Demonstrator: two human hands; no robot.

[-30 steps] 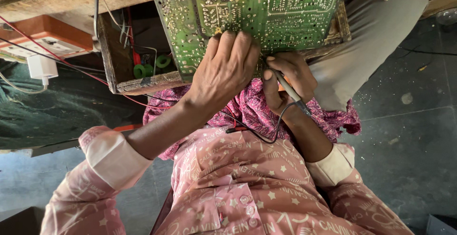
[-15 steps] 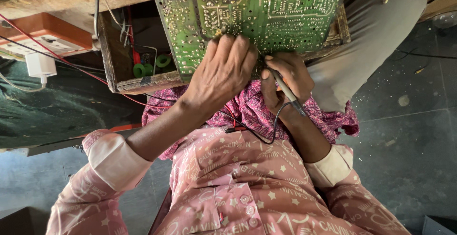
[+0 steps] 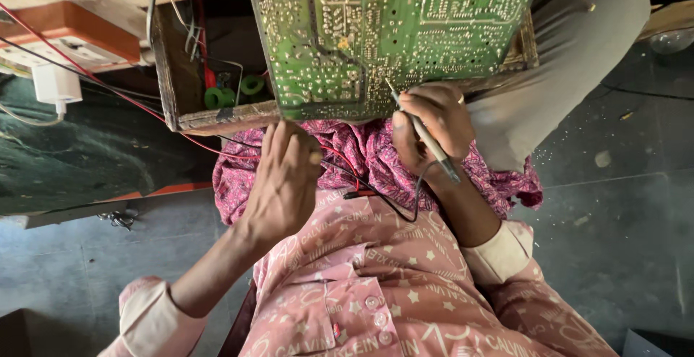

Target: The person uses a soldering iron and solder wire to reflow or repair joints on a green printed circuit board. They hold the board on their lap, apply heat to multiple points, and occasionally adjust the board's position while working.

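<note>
- Head view: the board [image 3: 394, 35], green with its solder side up, lies tilted across a wooden box [image 3: 217, 115] and the person's lap.
- The right hand [image 3: 432, 129] sits at the board's lower edge, fingers curled and pinching a thin probe [image 3: 423, 131] like a pen. The tip rests on or just above the solder joints there; I cannot tell whether it touches.
- The left hand [image 3: 285, 180] is below the board's lower left corner, apart from it. Its fingers are bent loosely inward over the cloth; whether it holds anything I cannot tell.
- Risk: nothing visibly steadies the board. With the left hand off it, pressure from the probe could tip or slide it off the box.
- Risk: the joints near the tip are packed close. A small slip would likely bridge two pads or land on the wrong one.
- Risk: a dark lead [image 3: 390, 201] loops from the probe across the lap below the board, beside a red wire [image 3: 94, 79] running left of the board toward an orange unit [image 3: 69, 35]. A moving wrist could snag either and jerk the tip.
- Risk: loose cloth [image 3: 361, 158] lies right under the board's edge and could catch the lead.
</note>
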